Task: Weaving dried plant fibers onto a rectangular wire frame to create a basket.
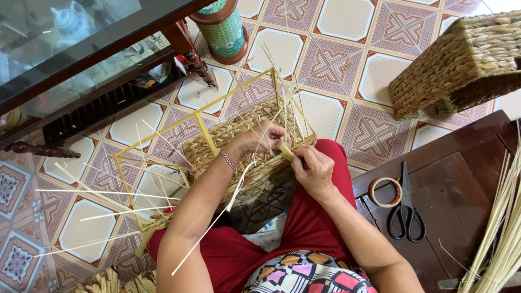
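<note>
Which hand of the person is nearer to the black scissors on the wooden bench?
The right hand. It pinches a straw strand at the half-woven basket, left of the scissors. The left hand rests on the basket, farther away.

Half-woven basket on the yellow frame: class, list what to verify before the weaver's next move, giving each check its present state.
1. Both hands on the work: left hand rests on the half-woven basket, right hand pinches the straw strand: ok.
2. Yellow frame steadied on the lap: ok.
3. Scissors on the wooden bench, beside the tape roll: ok.
4. Spare straw bundle on the right: ok.
5. Strand tightness: cannot tell.
</note>
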